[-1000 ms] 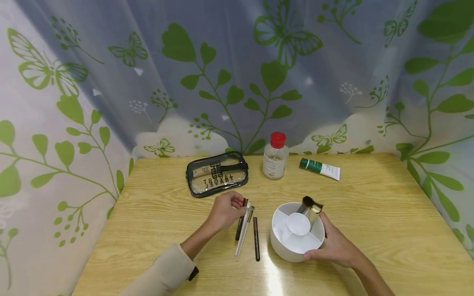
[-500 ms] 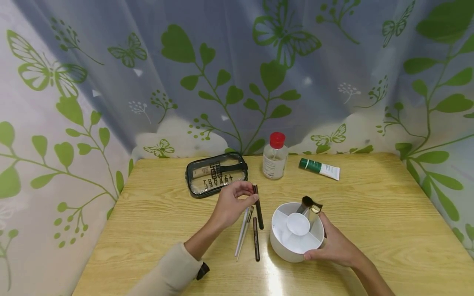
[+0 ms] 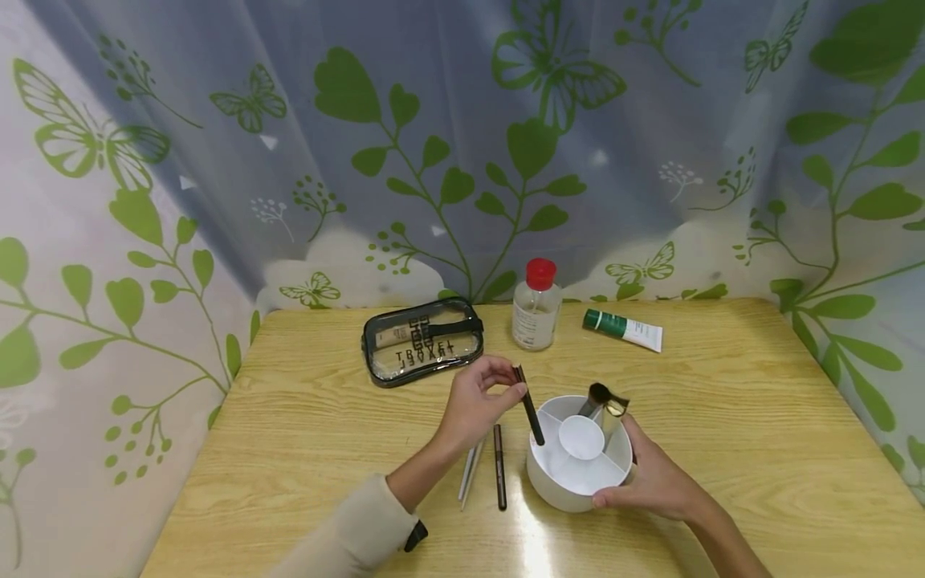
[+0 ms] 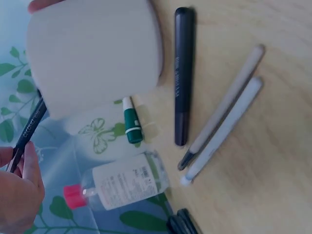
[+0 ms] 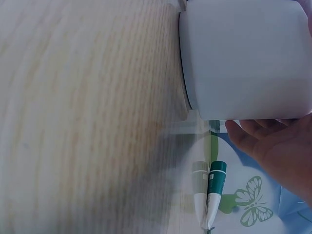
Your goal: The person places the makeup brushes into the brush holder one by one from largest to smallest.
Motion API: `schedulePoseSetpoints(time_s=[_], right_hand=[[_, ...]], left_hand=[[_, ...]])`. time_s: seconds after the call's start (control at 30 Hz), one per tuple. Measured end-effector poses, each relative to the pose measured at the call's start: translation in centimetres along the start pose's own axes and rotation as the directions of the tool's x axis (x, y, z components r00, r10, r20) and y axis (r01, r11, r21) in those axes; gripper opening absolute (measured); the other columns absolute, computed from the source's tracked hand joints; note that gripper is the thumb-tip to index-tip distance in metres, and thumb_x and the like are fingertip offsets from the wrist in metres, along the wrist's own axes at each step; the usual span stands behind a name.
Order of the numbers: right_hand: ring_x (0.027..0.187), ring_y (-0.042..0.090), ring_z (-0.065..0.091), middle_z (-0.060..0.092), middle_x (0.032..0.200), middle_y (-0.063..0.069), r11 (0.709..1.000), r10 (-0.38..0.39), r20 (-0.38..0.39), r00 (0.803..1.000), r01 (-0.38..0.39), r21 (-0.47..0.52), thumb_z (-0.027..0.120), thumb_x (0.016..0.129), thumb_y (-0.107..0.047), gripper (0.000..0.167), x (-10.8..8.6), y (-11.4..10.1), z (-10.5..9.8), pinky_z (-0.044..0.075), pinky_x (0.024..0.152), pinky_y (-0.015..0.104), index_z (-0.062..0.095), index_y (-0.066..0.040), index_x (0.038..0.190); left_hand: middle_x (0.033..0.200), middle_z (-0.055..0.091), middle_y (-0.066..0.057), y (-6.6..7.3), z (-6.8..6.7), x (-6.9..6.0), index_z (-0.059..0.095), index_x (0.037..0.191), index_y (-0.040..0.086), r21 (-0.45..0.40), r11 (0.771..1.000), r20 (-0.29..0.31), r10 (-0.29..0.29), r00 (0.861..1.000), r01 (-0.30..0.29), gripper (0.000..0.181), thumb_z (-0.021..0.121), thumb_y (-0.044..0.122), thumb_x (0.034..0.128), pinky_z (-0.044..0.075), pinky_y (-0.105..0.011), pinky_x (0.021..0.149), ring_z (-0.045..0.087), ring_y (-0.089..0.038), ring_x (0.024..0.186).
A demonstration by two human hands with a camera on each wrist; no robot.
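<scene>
In the head view my left hand [image 3: 478, 401] pinches a slim black cosmetic pen [image 3: 531, 413] near its upper end. The pen's lower tip is over the left section of a round white divided organizer [image 3: 567, 499]; whether it touches inside cannot be told. My right hand [image 3: 654, 479] grips the organizer's right side, thumb at the front. A dark makeup brush [image 3: 596, 395] and a gold-trimmed item [image 3: 617, 407] stand in its back section. On the table left of it lie another dark cosmetic pen [image 4: 184, 78] and two slim brushes, one beige [image 4: 229, 100], one white [image 4: 226, 129].
Behind are a clear travel pouch with black trim [image 3: 425, 341], a red-capped bottle [image 3: 536, 317] and a green-and-white tube [image 3: 623, 329]. They sit near the wooden table's [image 3: 289, 457] back edge, before a leaf-patterned curtain [image 3: 448, 144].
My left hand has lifted the black cosmetic pen from beside the brushes and carried it right, to above the organizer. The right hand and organizer have stayed in place.
</scene>
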State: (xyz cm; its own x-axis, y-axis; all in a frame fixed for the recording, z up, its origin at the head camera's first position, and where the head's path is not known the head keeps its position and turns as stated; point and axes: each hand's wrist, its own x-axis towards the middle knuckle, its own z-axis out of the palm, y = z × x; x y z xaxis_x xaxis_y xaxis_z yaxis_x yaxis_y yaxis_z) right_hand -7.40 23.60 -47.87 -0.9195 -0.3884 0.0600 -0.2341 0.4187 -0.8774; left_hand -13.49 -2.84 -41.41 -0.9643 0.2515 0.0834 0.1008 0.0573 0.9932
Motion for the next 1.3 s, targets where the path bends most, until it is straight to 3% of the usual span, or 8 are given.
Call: schedulePoseSetpoints(time_s=[0.23,0.4,0.7,0.97,1.3], right_hand=[[0.105,0.002,0.054,0.054,0.126,0.012,1.000,-0.009,-0.011,1.000,0.009,0.000,0.087,0.060,-0.016,0.112,0.0,-0.1,0.1,0.046,0.088,0.022,0.019,-0.019,0.149],[0.104,0.002,0.055,0.054,0.126,0.012,1.000,-0.013,-0.008,1.000,0.013,0.005,0.087,0.060,-0.016,0.112,0.0,0.0,0.1,0.046,0.087,0.022,0.018,-0.020,0.149],[0.102,0.003,0.055,0.054,0.125,0.012,1.000,-0.019,-0.008,1.000,0.019,0.013,0.087,0.060,-0.015,0.113,0.1,-0.1,0.2,0.047,0.086,0.022,0.019,-0.019,0.149],[0.102,0.003,0.055,0.054,0.125,0.012,1.000,0.004,0.002,1.000,-0.004,0.019,0.087,0.061,-0.016,0.112,0.1,-0.1,0.1,0.047,0.085,0.022,0.018,-0.020,0.149],[0.105,0.003,0.055,0.053,0.127,0.013,1.000,0.009,0.006,1.000,-0.009,0.015,0.086,0.062,-0.018,0.111,0.0,0.0,0.0,0.047,0.086,0.023,0.017,-0.022,0.150]], left_hand=[[0.098,0.065,-0.022,-1.4,0.9,-0.5,0.058,0.104,-0.005,0.034,0.999,0.019,-0.022,1.000,0.022,0.025,0.069,0.003,0.0824,0.055,-0.018,0.072,0.065,-0.021,0.090],[0.096,0.066,-0.017,-1.9,1.2,-0.8,0.060,0.100,-0.002,0.092,0.996,0.036,-0.021,0.999,0.018,0.022,0.070,0.007,0.0821,0.054,-0.020,0.074,0.064,-0.016,0.089],[0.092,0.068,-0.011,-2.5,1.6,-1.1,0.064,0.094,0.002,0.208,0.978,0.055,0.021,0.998,-0.032,0.017,0.071,0.011,0.0814,0.053,-0.019,0.070,0.062,-0.013,0.087],[0.091,0.064,-0.006,-3.0,1.8,-1.5,0.067,0.090,0.006,0.303,0.948,0.069,0.080,0.994,-0.097,0.015,0.074,0.014,0.0788,0.054,-0.024,0.067,0.058,-0.014,0.084],[0.093,0.065,-0.009,-3.3,2.0,-1.5,0.063,0.092,0.005,0.267,0.960,0.075,0.068,0.995,-0.086,0.017,0.072,0.013,0.0804,0.053,-0.023,0.067,0.061,-0.025,0.088]])
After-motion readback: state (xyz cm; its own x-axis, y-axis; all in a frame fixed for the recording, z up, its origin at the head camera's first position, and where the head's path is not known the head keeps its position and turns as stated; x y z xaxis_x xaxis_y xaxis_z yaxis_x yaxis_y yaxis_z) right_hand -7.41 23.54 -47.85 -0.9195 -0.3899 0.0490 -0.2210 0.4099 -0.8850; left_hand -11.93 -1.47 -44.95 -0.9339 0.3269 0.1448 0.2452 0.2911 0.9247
